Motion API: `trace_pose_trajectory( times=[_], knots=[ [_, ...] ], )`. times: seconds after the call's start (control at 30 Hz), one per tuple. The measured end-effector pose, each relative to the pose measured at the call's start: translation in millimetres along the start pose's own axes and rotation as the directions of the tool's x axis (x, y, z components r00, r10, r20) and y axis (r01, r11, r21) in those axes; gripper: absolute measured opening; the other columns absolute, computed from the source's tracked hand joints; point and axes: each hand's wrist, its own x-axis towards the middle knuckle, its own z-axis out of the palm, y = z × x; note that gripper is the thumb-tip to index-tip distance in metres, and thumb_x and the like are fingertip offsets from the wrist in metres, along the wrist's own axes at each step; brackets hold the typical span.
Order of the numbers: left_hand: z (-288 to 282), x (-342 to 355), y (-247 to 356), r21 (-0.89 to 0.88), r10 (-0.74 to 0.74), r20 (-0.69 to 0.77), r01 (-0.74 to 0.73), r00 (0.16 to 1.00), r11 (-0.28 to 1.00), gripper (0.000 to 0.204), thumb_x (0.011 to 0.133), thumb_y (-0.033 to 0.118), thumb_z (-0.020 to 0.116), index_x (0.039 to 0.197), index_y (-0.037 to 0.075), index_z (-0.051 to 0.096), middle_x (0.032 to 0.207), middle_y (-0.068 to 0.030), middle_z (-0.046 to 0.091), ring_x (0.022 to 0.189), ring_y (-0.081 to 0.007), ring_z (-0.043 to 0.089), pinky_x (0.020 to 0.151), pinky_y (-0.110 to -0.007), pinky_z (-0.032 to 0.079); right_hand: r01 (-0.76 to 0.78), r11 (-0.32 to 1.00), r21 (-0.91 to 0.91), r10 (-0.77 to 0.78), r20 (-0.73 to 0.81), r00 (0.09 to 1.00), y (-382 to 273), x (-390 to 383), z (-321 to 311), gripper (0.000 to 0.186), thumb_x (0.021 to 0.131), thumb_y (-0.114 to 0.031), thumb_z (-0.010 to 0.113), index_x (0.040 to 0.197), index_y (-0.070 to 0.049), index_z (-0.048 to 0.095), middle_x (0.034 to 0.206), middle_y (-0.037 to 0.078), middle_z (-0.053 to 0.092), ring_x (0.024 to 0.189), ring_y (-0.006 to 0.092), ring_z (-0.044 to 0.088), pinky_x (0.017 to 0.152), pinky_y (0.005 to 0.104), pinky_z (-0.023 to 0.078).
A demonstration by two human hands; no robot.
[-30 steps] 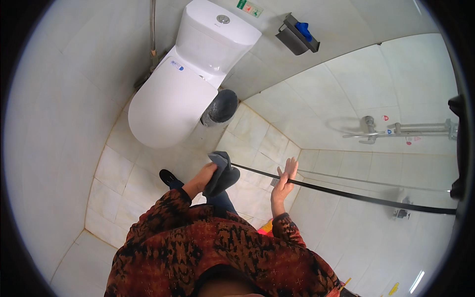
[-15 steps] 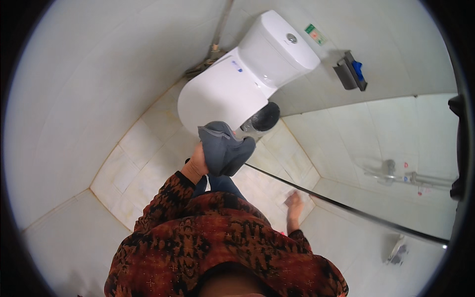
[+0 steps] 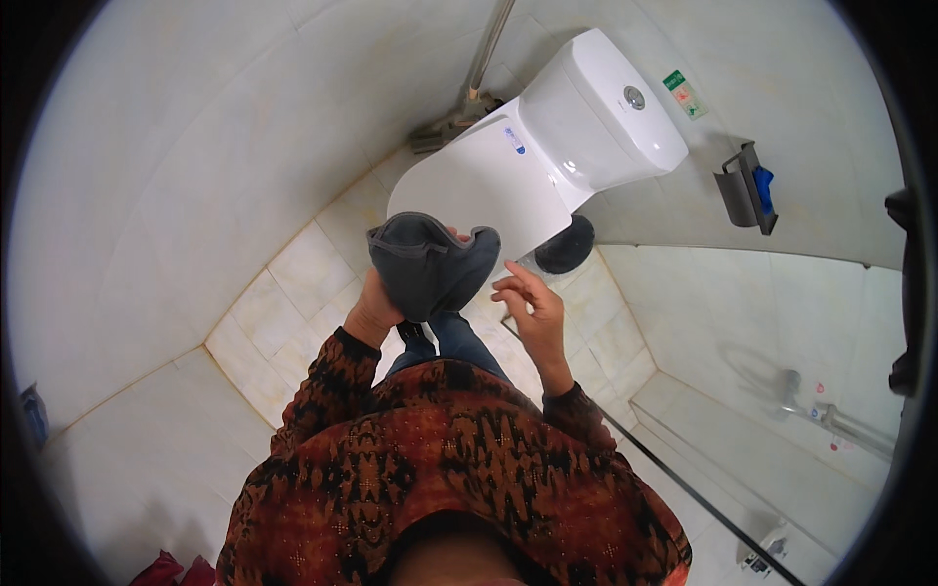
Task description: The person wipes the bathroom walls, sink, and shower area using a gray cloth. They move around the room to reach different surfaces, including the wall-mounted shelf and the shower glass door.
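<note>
My left hand [image 3: 375,307] is closed around the lower left side of a dark grey cloth [image 3: 435,269]. The cloth is bunched and soft, with a paler seamed edge, and hides most of that hand's fingers. More fingertips show at its upper edge. Just right of the cloth, my right hand [image 3: 539,314] is raised, its fingers apart and slightly bent, holding nothing and not touching the cloth. Beyond them stands a white toilet [image 3: 479,181] with its lid down; the cloth overlaps the lid's near edge in view.
A black-lined bin [image 3: 567,244] stands beside the toilet. A grey paper holder [image 3: 745,190] with something blue in it is on the wall. A dark-edged glass panel [image 3: 684,483] runs along the right, with a shower fitting [image 3: 816,415] beyond. A mop-like tool [image 3: 459,125] leans behind the toilet.
My right hand has come up from low at the right side to beside the cloth. The left hand keeps hold of the cloth. The view has shifted, so the toilet appears farther right.
</note>
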Motion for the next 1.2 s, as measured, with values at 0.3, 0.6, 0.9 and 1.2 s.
trace_pose_trajectory(
  times=[0.3, 0.6, 0.9, 1.2],
  knots=[
    [-15, 9, 32, 0.215, -0.019, 0.002, 0.018, 1.0, 0.976, 0.055, 0.087, 0.016, 0.057, 0.134, -0.002, 0.035, 0.126, -0.0147, 0.051, 0.114, -0.0214, 0.051, 0.098, -0.034, 0.042, -0.023, 0.999, -0.039, 0.032, 0.26, 0.965, -22, 80, 56, 0.044, 0.079, 0.002, 0.059, 0.122, -0.001, 0.051, 0.066, 0.003, 0.057, 0.058, 0.0088, 0.053, 0.058, 0.0218, 0.044],
    [-88, -40, 57, 0.157, 0.198, -0.344, -0.152, 0.918, 0.976, 0.039, 0.094, 0.029, 0.043, 0.121, 0.002, 0.049, 0.118, -0.0081, 0.057, 0.108, -0.0216, 0.053, 0.094, -0.036, 0.04, 0.066, 0.992, 0.108, -0.089, 0.22, 0.971, -28, 95, 132, 0.011, 0.088, -0.003, 0.053, 0.094, 0.004, 0.059, 0.07, 0.005, 0.06, 0.059, 0.008, 0.054, 0.054, 0.0206, 0.045],
    [-128, -93, 141, 0.263, 0.242, -0.393, -0.144, 0.887, 0.954, 0.053, 0.09, 0.048, 0.042, 0.119, 0.004, 0.053, 0.115, -0.0037, 0.058, 0.107, -0.0154, 0.051, 0.093, -0.034, 0.037, 0.603, 0.726, -0.33, -0.478, 0.388, 0.788, -65, 93, 217, 0.009, 0.077, -0.002, 0.062, 0.086, -0.002, 0.06, 0.071, 0.009, 0.06, 0.058, 0.0222, 0.056, 0.052, 0.0301, 0.044],
    [-119, -84, 152, 0.307, 0.187, -0.593, 0.005, 0.783, 0.952, 0.039, 0.083, 0.031, 0.063, 0.106, 0.0, 0.06, 0.093, -0.0025, 0.063, 0.084, -0.0101, 0.058, 0.079, -0.025, 0.044, 0.741, 0.545, -0.392, -0.546, 0.506, 0.668, -81, 97, 233, 0.017, 0.067, -0.001, 0.064, 0.084, -0.004, 0.061, 0.07, 0.009, 0.055, 0.063, 0.0288, 0.053, 0.058, 0.0368, 0.044]
  ],
)
